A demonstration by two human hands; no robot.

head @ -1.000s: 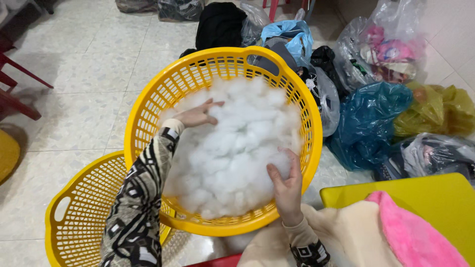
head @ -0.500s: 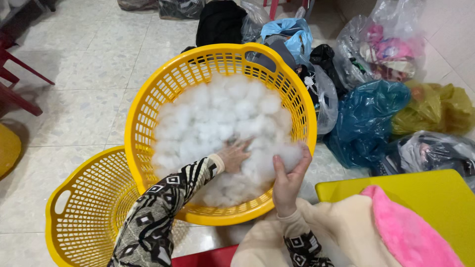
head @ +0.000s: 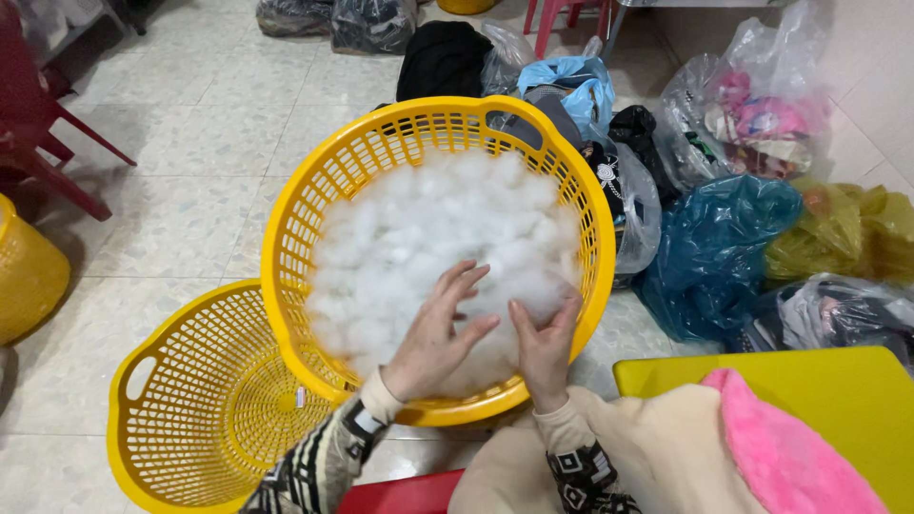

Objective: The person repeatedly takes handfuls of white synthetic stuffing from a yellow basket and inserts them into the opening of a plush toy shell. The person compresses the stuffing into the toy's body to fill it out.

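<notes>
a large yellow basket (head: 295,205) with slotted plastic walls is leaning tilted toward the person, its open mouth facing the camera, so the white fibre stuffing (head: 428,238) heaped inside it is lying within easy reach. the basket is propped partly on the rim of a second yellow basket (head: 181,400) of the same kind, which is lying on the pale tiled floor (head: 181,143) at the lower left with no stuffing showing in it.

the person's left hand (head: 433,338) is resting palm down on the near part of the stuffing, fingers spread wide and loose, pressing into the fluff rather than closing on it. the right hand (head: 545,347) is sitting just beside it at the basket's near edge, fingers curled around a soft clump of the white fibre, with the thumb pressing into the clump. both patterned sleeves are coming in from the bottom of the view.

a cream plush fabric (head: 657,447) with a pink plush piece (head: 790,447) is lying across the person's lap at the lower right, on or against a yellow table top (head: 838,381).

behind and right of the basket, a crowd of filled plastic bags is pressing close: a dark blue bag (head: 714,247), an olive yellow bag (head: 838,228), clear bags holding colourful fabric (head: 752,105) and a black bag (head: 443,57). these are hemming in the far and right sides. red chair legs (head: 57,143) are standing at the far left, well apart.
</notes>
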